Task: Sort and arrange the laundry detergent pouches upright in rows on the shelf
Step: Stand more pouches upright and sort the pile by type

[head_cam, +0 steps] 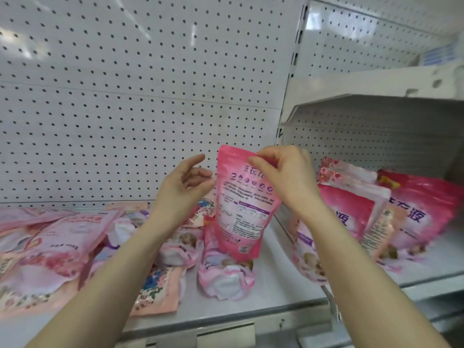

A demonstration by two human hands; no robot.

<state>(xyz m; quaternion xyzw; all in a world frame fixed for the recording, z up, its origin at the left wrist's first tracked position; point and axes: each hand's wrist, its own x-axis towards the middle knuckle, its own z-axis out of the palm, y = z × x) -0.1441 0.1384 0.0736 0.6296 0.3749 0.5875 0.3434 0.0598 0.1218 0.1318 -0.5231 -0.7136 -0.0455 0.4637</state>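
**Operator:** How many pouches are in front of me?

**Spotter:** One held pouch (247, 204) is in your grip, upright, its printed back facing you; it is at the right end of the shelf (276, 285), over a crumpled pouch lying there; whether its base rests on that one I cannot tell. To its left a heap of pouches (57, 244) lies flat and overlapping; you have at least six there, but the exact count is hidden. In the bay to your right at least four leaning pouches (424, 209) stand tilted against one another.

**Operator:** And my hands?

**Spotter:** Two, both raised in front of the pegboard back (125, 96); your right hand (283, 177) pinches the top edge of the held pouch between thumb and fingers, wrist bent down; your left hand (185, 182) holds nothing, palm turned inward, fingers loosely curved just beside the pouch's left edge; I cannot tell whether they touch it.
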